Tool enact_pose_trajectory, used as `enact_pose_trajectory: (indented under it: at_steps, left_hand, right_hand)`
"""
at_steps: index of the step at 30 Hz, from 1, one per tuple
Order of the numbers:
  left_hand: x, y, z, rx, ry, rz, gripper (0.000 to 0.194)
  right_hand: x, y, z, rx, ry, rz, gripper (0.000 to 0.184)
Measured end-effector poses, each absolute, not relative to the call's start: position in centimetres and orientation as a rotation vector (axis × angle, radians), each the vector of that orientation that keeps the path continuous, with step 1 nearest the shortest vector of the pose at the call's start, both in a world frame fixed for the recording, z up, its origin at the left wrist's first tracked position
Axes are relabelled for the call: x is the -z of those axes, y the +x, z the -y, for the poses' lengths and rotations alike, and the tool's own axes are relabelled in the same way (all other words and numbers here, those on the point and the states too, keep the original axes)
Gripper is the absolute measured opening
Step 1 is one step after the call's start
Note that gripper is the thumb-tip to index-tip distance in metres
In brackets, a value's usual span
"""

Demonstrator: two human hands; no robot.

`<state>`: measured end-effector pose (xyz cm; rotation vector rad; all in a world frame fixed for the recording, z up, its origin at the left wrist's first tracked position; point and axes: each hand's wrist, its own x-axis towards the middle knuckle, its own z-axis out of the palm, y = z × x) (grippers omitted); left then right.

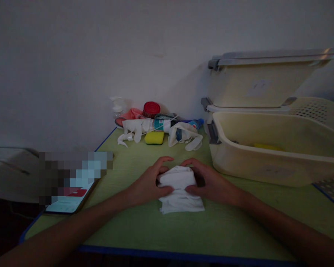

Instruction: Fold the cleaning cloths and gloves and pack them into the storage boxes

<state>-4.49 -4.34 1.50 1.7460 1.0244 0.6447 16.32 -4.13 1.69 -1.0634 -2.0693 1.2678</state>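
Observation:
A folded white cloth (pixel 180 202) lies on the green table top in front of me, its layers loose and creased at the near end. From its left side my left hand (pixel 153 183) grips it, thumb on top and fingers curled round the far edge. My right hand (pixel 207 182) holds the opposite side in the same way, thumb pressing on the upper layers. Parts of the fingers are hidden behind the cloth.
A cream storage bin (pixel 261 159) stands at the right, with a lidded one behind it. Along the wall lie a yellow sponge (pixel 154 138), white gloves (pixel 183 133), a red roll (pixel 151 108) and a pump bottle (pixel 117 107). A tablet-like screen (pixel 65 204) sits at the left edge.

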Motion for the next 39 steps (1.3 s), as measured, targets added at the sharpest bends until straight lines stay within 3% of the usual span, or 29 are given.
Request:
enact_pose_trajectory:
  at_steps: [12,24,39]
  left_hand:
    - [-2.1,-4.9,4.5,-0.542,2.017,-1.005,0.085]
    - [-1.7,-5.1,4.3,-0.525,2.251,-1.097,0.074]
    - [-1.5,-4.7,4.4,-0.591,1.896,-1.055,0.069]
  right_hand:
    - [-2.0,16.3,4.2,-1.225,-1.075,2.105,0.047]
    - [-2.1,16.2,4.2,-1.172,-1.112,2.132,0.046]
    - [-1.5,16.2,4.0,-1.166,-1.088,2.093,0.042]
